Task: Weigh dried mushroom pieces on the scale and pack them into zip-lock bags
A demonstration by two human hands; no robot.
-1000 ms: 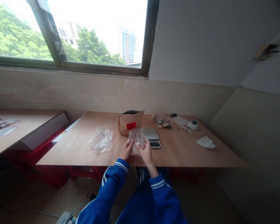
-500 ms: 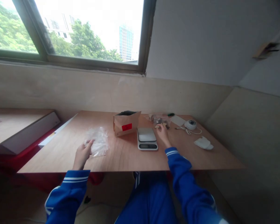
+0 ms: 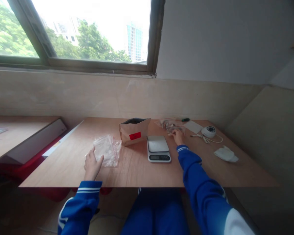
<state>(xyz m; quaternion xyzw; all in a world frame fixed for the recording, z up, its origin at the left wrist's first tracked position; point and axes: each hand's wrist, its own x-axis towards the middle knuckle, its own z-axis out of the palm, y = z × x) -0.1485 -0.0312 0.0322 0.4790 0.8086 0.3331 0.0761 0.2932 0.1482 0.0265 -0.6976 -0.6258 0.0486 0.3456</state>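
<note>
On the left, my left hand (image 3: 93, 164) has its thumb and fingers apart at the near left edge of a pile of clear plastic bags (image 3: 107, 150). Nothing shows in its grasp. My right hand (image 3: 177, 137) reaches past the kitchen scale (image 3: 158, 149), its fingers bent together at the table. A small pale thing lies at the fingertips, too small to name. Just beyond that hand are clear bags (image 3: 170, 124) with small dark and pale pieces. The scale's silver platform is bare. An open brown paper pouch (image 3: 134, 133) with a red label stands upright left of the scale.
On the right lie a white dome-shaped device (image 3: 208, 131) with its cable, a white card (image 3: 194, 127), a dark green-handled object (image 3: 185, 119) and a crumpled white item (image 3: 226, 153). A second table (image 3: 19, 137) stands left, across a gap.
My left hand's fingers have spread from a closer pinch. My right hand remains by the small pieces, its fingers now lower over them. The camera view has shifted slightly.
</note>
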